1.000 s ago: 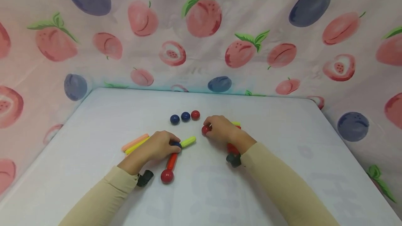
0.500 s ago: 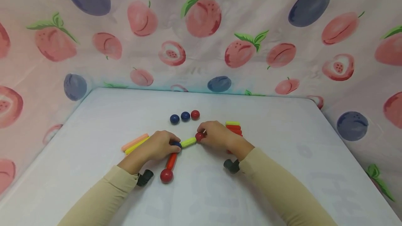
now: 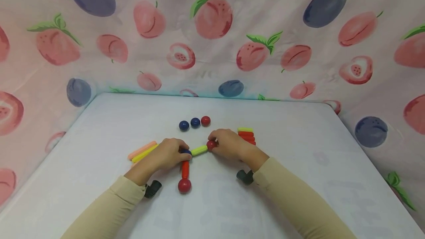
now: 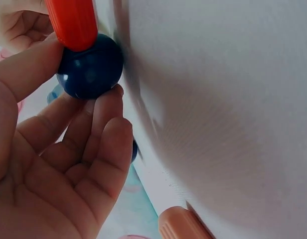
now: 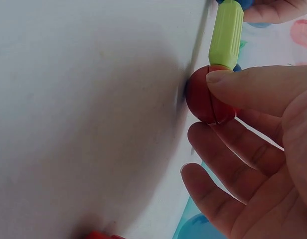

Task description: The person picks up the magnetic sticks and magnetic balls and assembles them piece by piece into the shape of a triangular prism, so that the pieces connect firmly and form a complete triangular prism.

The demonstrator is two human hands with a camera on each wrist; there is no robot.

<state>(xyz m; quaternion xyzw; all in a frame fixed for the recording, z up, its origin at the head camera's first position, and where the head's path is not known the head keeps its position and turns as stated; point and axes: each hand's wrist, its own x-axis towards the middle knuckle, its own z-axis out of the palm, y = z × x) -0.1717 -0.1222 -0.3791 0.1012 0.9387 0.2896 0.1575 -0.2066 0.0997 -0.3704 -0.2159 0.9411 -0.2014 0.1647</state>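
Note:
My left hand (image 3: pixel 170 153) pinches a dark blue ball (image 4: pixel 91 67) between thumb and fingers. From that ball a red rod (image 3: pixel 185 170) runs toward me, with a red ball (image 3: pixel 184 186) on its near end. A yellow-green rod (image 3: pixel 199 150) reaches from the blue ball to the right. At its far end my right hand (image 3: pixel 227 144) pinches another red ball (image 5: pixel 208 97), which meets the rod's tip in the right wrist view. The ridged sides of both rods show in the wrist views.
Two blue balls (image 3: pixel 195 122) and a red ball (image 3: pixel 206 121) sit in a row farther back. Orange and yellow rods (image 3: pixel 142 151) lie left of my left hand. Red and yellow-green rods (image 3: pixel 246 134) lie beyond my right wrist. A fruit-patterned cloth hangs behind the white table (image 3: pixel 292 128).
My right hand has brought its red ball left and nearer to the yellow-green rod's end. The red rod and its near ball have swung right, while the left hand keeps its place.

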